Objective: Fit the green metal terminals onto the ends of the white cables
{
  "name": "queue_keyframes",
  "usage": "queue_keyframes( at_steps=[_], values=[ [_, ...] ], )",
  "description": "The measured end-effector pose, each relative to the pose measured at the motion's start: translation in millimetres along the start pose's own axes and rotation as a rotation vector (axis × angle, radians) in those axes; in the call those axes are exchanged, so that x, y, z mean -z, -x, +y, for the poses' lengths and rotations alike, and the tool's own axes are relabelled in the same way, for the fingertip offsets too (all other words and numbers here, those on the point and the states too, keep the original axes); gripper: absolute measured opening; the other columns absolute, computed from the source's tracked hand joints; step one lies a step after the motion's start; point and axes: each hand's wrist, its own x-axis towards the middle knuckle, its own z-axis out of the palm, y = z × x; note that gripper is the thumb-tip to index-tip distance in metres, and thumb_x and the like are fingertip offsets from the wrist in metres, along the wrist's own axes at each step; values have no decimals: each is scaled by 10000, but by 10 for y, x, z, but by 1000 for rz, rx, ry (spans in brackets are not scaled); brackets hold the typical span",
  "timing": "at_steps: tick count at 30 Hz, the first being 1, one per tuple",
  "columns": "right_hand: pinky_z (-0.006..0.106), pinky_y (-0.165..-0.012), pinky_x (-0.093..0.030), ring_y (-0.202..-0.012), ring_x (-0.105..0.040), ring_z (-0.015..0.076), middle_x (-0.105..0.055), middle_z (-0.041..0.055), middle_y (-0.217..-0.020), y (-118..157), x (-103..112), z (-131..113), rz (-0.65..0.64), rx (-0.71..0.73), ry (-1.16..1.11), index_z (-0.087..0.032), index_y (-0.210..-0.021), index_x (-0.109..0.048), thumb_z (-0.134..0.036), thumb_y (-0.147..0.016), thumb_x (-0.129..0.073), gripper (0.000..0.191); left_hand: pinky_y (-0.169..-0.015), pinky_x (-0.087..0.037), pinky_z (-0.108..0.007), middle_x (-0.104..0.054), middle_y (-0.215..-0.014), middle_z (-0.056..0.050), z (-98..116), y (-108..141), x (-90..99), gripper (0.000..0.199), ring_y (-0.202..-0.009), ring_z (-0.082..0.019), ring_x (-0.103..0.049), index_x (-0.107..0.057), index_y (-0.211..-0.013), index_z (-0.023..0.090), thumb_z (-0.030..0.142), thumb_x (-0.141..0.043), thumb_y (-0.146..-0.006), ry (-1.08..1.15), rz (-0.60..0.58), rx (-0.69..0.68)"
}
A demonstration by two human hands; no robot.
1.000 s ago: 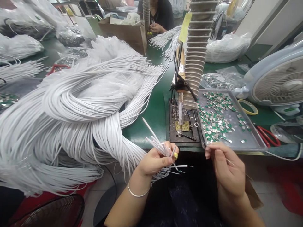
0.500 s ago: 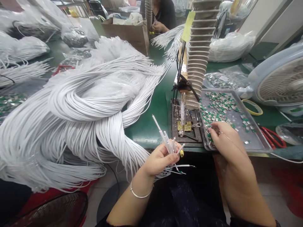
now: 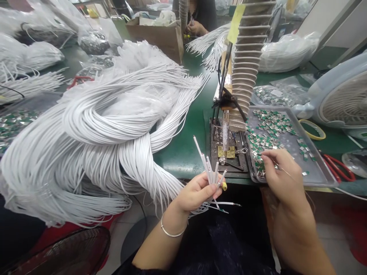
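Note:
My left hand (image 3: 197, 193) is closed round several white cables (image 3: 210, 173), whose stripped ends fan upward above the fingers. A yellow piece (image 3: 224, 186) shows beside its fingertips. At the near left part of the grey tray (image 3: 323, 173), my right hand (image 3: 282, 172) is in a pinch, with thin wire running across it; a small dark bit shows at its fingertips, too small to name. Small green and silver boards (image 3: 265, 141) lie scattered in the tray. Between the hands, a soldering iron (image 3: 226, 130) points down over its dark stand (image 3: 215, 166).
Large bundles of white cable (image 3: 114, 126) cover the left side. A ribbed hose (image 3: 246, 65) hangs over the iron. At the right are a fan (image 3: 344, 95), a yellow tape ring (image 3: 312, 130) and red-handled pliers (image 3: 338, 168). Across the table sits a person (image 3: 197, 23) by a cardboard box (image 3: 157, 36).
The view has shifted slightly, so most things appear further right. My right hand's fingertips have drawn slightly back from the boards. My left hand keeps its hold on the cables.

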Motion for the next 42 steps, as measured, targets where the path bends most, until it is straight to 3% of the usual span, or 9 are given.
queue_keyframes(
  at_steps=[5, 12, 16, 19, 26, 35, 38, 42],
  values=[
    [290, -669, -409, -707, -504, 143, -513, 4, -736, 103, 47, -214, -31, 33, -304, -211, -798, -525, -167, -872, -473, 101, -494, -263, -238, -468, -705, 5, -5, 7, -58, 255, -508, -54, -366, -543, -819, 153, 381, -651, -781, -23, 77, -15],
    [267, -595, -433, -680, -542, 136, -557, 15, -756, 238, 11, -464, -204, 67, -575, -208, -884, -565, -125, -861, -486, 117, -471, -235, -234, -381, -574, 40, 53, 54, -121, 289, -483, -68, -295, -555, -860, 138, 426, -536, -851, -235, 48, 41],
    [252, -570, -443, -680, -557, 132, -588, 22, -779, 237, -8, -539, -260, 59, -624, -208, -932, -584, -130, -858, -497, 138, -563, -357, -247, -491, -705, -20, 91, 44, -156, 235, -596, -106, -415, -574, -828, 147, 382, -572, -829, -356, 76, -14],
    [244, -570, -441, -662, -547, 124, -576, 10, -732, 206, 12, -576, -245, 59, -664, -206, -864, -583, -118, -855, -497, 124, -664, -407, -278, -535, -779, -44, 100, 26, -174, 228, -689, -136, -475, -559, -761, 155, 374, -579, -821, -395, 75, -76],
    [230, -590, -438, -649, -535, 105, -557, -9, -701, 220, -23, -578, -245, 43, -620, -198, -784, -572, -111, -850, -502, 131, -547, -352, -239, -471, -560, 38, 50, 26, -206, 238, -502, -89, -417, -524, -924, 148, 377, -464, -900, -345, 69, 22],
    [223, -613, -456, -658, -558, 105, -580, -4, -716, 300, -185, -602, -301, -32, -615, -188, -763, -578, -149, -858, -501, 129, -573, -347, -236, -443, -664, 31, 62, -10, -325, 248, -578, -90, -381, -513, -893, 160, 400, -553, -843, -307, 255, 7],
    [221, -603, -451, -642, -550, 102, -571, -5, -702, 294, -187, -594, -299, -67, -636, -186, -742, -568, -161, -863, -500, 141, -660, -372, -248, -462, -749, 13, 77, -24, -327, 220, -670, -105, -412, -512, -849, 158, 355, -602, -808, -320, 268, 10],
    [209, -599, -439, -636, -533, 92, -553, -9, -701, 295, -191, -584, -312, -99, -673, -186, -737, -553, -172, -870, -494, 147, -659, -362, -242, -441, -734, 25, 101, -33, -329, 181, -669, -102, -392, -491, -795, 158, 309, -589, -811, -346, 257, 12]
  ],
)
